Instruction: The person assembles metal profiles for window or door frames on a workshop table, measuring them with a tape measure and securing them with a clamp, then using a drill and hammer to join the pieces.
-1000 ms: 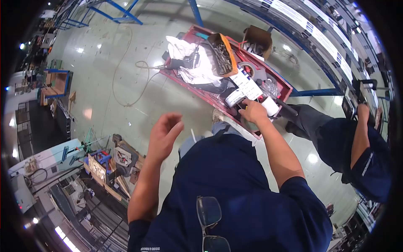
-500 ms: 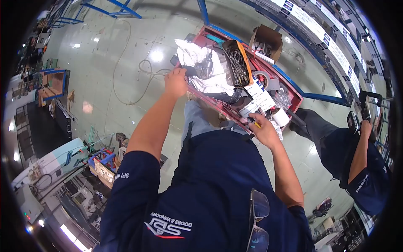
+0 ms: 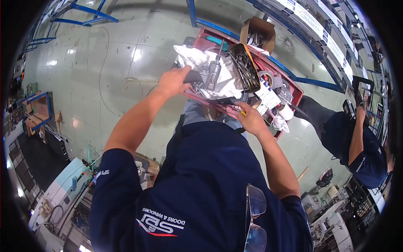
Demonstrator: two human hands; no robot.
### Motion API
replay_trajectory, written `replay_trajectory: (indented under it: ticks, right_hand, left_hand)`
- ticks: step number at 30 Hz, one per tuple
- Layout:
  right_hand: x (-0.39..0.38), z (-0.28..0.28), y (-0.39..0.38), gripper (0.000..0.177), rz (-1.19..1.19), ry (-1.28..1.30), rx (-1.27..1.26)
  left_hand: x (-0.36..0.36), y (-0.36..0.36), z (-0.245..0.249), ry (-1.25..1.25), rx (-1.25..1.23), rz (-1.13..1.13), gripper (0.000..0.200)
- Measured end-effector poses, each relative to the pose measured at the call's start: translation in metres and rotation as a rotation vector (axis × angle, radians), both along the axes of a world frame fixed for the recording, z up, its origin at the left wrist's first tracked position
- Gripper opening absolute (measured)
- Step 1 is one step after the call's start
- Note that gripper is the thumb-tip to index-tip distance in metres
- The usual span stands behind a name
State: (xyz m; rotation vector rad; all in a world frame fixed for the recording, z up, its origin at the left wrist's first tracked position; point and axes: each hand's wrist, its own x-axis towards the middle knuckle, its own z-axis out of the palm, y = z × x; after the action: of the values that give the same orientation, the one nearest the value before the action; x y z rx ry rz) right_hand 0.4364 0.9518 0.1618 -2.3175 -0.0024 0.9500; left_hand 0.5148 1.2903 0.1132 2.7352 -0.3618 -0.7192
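Gripping the handle of the dark tool (image 3: 213, 75), left hand (image 3: 172, 82) fingers curled round it — seemingly not yet lifted off the white rags (image 3: 230, 82) in the red cart (image 3: 295, 90); pinching a small yellow piece (image 3: 243, 112) in right hand (image 3: 251, 120).

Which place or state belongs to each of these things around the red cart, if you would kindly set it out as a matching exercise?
1 left hand
2 right hand
3 cardboard box
4 cloth

A white, crumpled on the red cart
B open, by the cart's far end
C gripping a dark tool handle
D pinching a small yellow-tipped item

Pairs: 1-C, 2-D, 3-B, 4-A
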Motion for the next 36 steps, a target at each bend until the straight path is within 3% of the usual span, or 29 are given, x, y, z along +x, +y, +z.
replay_trajectory:
  ticks: [2, 4, 5, 7, 11, 14, 15, 17, 20, 24, 26, 28, 32, 33, 35, 36]
  right_hand:
    - [0.008, 0.003, 0.020, 0.048, -0.030, 0.003, -0.039]
    - [0.014, 0.002, 0.041, 0.062, -0.022, -0.037, -0.116]
    - [0.019, 0.002, 0.054, 0.062, -0.034, -0.037, -0.118]
    - [0.033, 0.006, 0.082, 0.068, 0.051, 0.050, -0.232]
    - [0.036, -0.056, 0.103, 0.036, 0.125, 0.004, -0.304]
    - [0.032, -0.051, 0.088, 0.028, 0.131, -0.080, -0.365]
    - [0.030, -0.042, 0.075, 0.026, 0.043, -0.122, -0.309]
    - [0.024, -0.019, 0.040, 0.023, -0.125, -0.236, -0.180]
    - [0.018, 0.021, 0.014, 0.024, -0.328, -0.085, -0.002]
    - [-0.007, 0.016, 0.023, 0.022, -0.294, -0.030, 0.019]
    - [-0.028, -0.018, 0.021, 0.024, -0.216, -0.108, 0.024]
    - [-0.026, -0.016, 0.024, 0.026, -0.135, -0.181, 0.030]
    - [0.000, 0.039, 0.002, 0.042, -0.568, 0.251, 0.272]
    - [0.004, 0.028, -0.013, 0.042, -0.572, 0.251, 0.270]
    - [0.017, -0.006, -0.039, 0.049, -0.845, 0.024, 0.134]
    - [0.030, -0.014, -0.043, 0.055, -0.767, 0.008, -0.020]
  left_hand:
    - [0.007, 0.019, 0.026, -0.066, -0.063, -0.017, 0.063]
    - [0.009, 0.039, 0.052, -0.048, -0.195, 0.232, 0.058]
    - [0.007, 0.050, 0.053, -0.048, -0.198, 0.220, 0.058]
    - [0.006, 0.073, 0.054, -0.162, -0.351, 0.451, 0.053]
    - [0.013, 0.105, 0.053, -0.187, -0.390, 0.515, 0.051]
    - [0.020, 0.111, 0.042, -0.146, -0.489, 0.518, 0.049]
    - [0.024, 0.107, 0.039, -0.145, -0.497, 0.509, 0.049]
    - [0.026, 0.093, 0.034, 0.173, -0.716, 0.789, 0.046]
    - [0.035, 0.078, 0.005, 0.220, -0.785, 0.825, 0.047]
    - [0.053, 0.053, -0.029, 0.294, -0.994, 0.797, 0.053]
    - [0.062, 0.037, -0.035, 0.312, -1.005, 0.799, 0.052]
    - [0.073, 0.029, -0.041, 0.377, -0.979, 0.795, 0.047]
    - [0.078, 0.013, -0.042, 0.395, -0.977, 0.819, 0.042]
    - [0.076, 0.012, -0.041, 0.401, -0.967, 0.826, 0.041]
    - [0.069, 0.013, -0.039, 0.410, -0.955, 0.829, 0.040]
    - [0.065, 0.017, -0.035, 0.465, -0.991, 0.821, 0.040]
